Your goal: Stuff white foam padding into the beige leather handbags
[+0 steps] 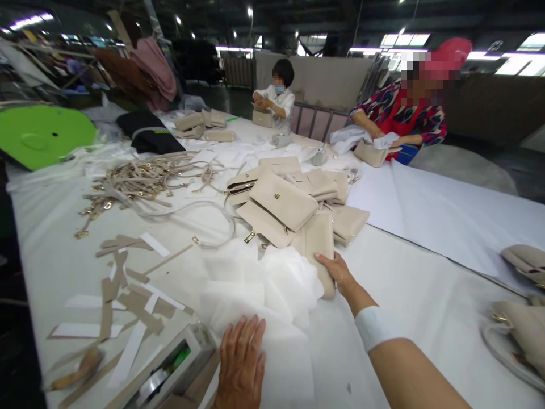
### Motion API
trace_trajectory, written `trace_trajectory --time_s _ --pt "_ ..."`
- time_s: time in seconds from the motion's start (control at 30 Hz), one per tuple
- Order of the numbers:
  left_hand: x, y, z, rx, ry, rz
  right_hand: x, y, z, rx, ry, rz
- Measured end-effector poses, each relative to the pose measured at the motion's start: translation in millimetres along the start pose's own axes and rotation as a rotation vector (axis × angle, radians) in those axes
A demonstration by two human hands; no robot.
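Note:
My right hand [338,271] reaches forward and grips the near edge of a beige handbag [318,238] at the front of a pile of beige handbags [283,199]. My left hand [240,363] lies flat, fingers apart, on a stack of white tissue paper [259,289] close to me. A white band wraps my right wrist.
A tape dispenser [170,369] sits by my left hand. Beige strips and white slips [128,295] lie at left, a heap of straps with gold clasps [136,182] beyond. A green disc [42,133] is far left. Two other people handle bags at the far side. More bags [522,324] lie right.

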State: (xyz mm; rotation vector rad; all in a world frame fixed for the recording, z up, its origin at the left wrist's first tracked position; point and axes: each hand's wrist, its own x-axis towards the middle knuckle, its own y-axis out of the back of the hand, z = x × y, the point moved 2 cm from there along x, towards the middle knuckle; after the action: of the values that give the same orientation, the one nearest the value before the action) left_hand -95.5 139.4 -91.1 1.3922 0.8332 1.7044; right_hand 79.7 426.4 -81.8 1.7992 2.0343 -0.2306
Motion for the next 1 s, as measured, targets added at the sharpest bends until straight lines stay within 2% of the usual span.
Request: trace_trajectory --time_s 0.1,0.2,0.37,0.47,0.53,0.6,0.67,0.77,0.87,0.93,1.0 --pt "-0.3 -5.3 -5.3 -0.046 -0.016 -0.088 3.5 -7.6 2.3 0.049 0.008 0.049" --pt "-0.8 -8.5 -8.6 -0.097 0.007 -0.092 -6.6 0.6 -4.1 -0.027 0.151 0.248" --pt "-0.8 -16.0 -10.3 -0.100 0.003 -0.058 -51.7 40.7 -47.5 -0.289 0.470 0.616" --pt "4.1 -23.2 -12.3 -0.078 -0.048 -0.043 -96.4 72.0 -70.5 -0.296 0.607 0.811" --pt "10.2 -26.9 -14.0 -0.057 -0.080 -0.038 -129.2 94.2 -70.2 -0.204 0.613 0.892" --pt "17.6 -26.5 -14.4 -0.056 -0.083 -0.043 -160.5 116.3 -54.2 -0.004 0.553 0.855" --pt "24.9 -18.9 -10.8 -0.102 -0.041 -0.048 -190.3 135.3 -24.5 0.253 0.421 0.699" --pt "32.3 8.9 8.5 -0.300 0.033 -0.054 -240.2 152.7 33.4 0.520 0.167 0.493" --pt "33.2 48.4 43.2 -0.642 0.065 -0.142 -295.4 153.8 90.2 0.601 -0.082 0.410" --pt "29.1 72.5 68.6 -0.893 0.107 -0.279 -329.7 145.6 119.3 0.634 -0.233 0.317" --pt "20.0 90.9 91.6 -1.089 0.113 -0.440 -358.9 133.5 138.2 0.667 -0.346 0.193"
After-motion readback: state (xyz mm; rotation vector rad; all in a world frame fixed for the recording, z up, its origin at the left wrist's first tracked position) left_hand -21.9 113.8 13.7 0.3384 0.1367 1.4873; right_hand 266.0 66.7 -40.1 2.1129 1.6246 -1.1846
